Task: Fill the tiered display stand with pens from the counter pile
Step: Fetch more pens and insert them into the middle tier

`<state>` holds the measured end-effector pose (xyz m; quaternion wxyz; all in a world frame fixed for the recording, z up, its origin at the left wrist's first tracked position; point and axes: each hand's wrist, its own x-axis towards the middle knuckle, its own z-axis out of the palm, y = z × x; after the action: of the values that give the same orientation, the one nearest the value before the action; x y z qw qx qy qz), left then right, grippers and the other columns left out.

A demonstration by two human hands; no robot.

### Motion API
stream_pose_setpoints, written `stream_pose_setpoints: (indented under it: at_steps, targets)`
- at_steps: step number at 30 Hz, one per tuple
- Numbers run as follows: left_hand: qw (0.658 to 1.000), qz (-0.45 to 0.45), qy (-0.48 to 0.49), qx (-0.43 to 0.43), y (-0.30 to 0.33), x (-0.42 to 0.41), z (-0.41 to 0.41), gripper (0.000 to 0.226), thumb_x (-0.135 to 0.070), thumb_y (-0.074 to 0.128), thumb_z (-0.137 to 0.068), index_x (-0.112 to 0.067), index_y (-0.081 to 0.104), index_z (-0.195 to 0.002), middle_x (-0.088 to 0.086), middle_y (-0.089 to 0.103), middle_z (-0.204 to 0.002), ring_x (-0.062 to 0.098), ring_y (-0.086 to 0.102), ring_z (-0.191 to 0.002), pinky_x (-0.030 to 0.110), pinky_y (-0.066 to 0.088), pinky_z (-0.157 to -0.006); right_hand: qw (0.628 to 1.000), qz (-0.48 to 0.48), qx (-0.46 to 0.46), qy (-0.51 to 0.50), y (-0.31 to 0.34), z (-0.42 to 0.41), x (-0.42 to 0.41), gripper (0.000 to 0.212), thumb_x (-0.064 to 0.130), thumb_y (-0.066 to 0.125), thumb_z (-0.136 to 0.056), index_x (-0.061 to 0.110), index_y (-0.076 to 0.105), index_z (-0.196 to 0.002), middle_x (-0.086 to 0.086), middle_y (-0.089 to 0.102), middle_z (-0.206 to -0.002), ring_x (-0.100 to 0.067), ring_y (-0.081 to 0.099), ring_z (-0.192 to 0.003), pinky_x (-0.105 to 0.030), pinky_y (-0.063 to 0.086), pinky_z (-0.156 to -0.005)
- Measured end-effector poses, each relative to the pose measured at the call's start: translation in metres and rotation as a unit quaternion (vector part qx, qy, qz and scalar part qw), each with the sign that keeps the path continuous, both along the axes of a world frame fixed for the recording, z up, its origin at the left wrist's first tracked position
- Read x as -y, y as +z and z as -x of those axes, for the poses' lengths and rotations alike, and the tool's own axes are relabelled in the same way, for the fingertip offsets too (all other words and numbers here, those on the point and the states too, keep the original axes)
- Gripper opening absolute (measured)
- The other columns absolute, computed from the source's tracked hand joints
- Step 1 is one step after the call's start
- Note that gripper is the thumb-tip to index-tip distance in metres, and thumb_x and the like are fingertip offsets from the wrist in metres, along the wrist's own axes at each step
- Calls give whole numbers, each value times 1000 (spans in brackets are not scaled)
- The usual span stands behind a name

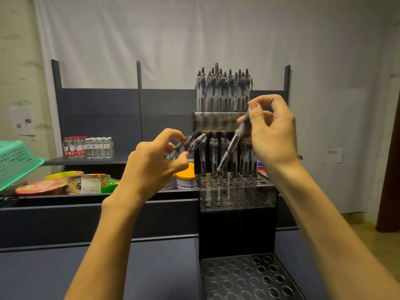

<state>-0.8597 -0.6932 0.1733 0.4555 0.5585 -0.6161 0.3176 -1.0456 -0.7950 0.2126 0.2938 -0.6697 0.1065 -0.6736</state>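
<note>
A black tiered display stand (237,232) with clear perforated trays rises at centre right. Its top tier is packed with several upright pens (223,94). The middle tier (238,187) has a back row of pens and open holes in front. The bottom tier (249,278) shows only bare holes. My left hand (151,167) grips a small bundle of clear pens (190,144) just left of the stand. My right hand (272,133) pinches a single pen (232,146), tilted, its lower tip at a middle-tier hole.
A dark shelf unit runs behind the stand. It carries packs of water bottles (88,147) at the back left. Instant noodle bowls (65,184) and an orange-lidded tub (187,176) lie lower down. A green plastic basket (15,161) juts in at the far left.
</note>
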Motion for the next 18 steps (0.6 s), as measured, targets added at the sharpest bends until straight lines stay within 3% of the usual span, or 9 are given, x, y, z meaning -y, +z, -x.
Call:
stream_pose_setpoints:
  at_steps: [8,13,18]
  targets:
    - [1000,-4,3,1,-1,1,-2,42,-42,60,-75,-17,58,-109,-5,60,-82,20,66,-69,40,60,-63,998,28,-52,-16,1,-20,-1,12,20,47,-101,22,51,-90,0,65,-65,-23,65,-61,-48,56,-63]
    - [1000,-5,-2,-5,-1,2,-3,51,-54,49,-73,-19,57,-109,-6,61,-84,19,66,-72,38,60,-65,992,57,-104,-43,0,-28,-3,6,24,53,-98,20,56,-102,0,68,-75,-11,66,-66,-32,57,-62]
    - [1000,2,-5,-9,-1,2,-5,50,-54,50,-73,-19,57,-108,-5,61,-84,19,66,-71,37,60,-64,978,119,-119,-120,-1,-34,-6,10,28,60,-94,20,62,-100,6,66,-74,-10,62,-66,-21,48,-59]
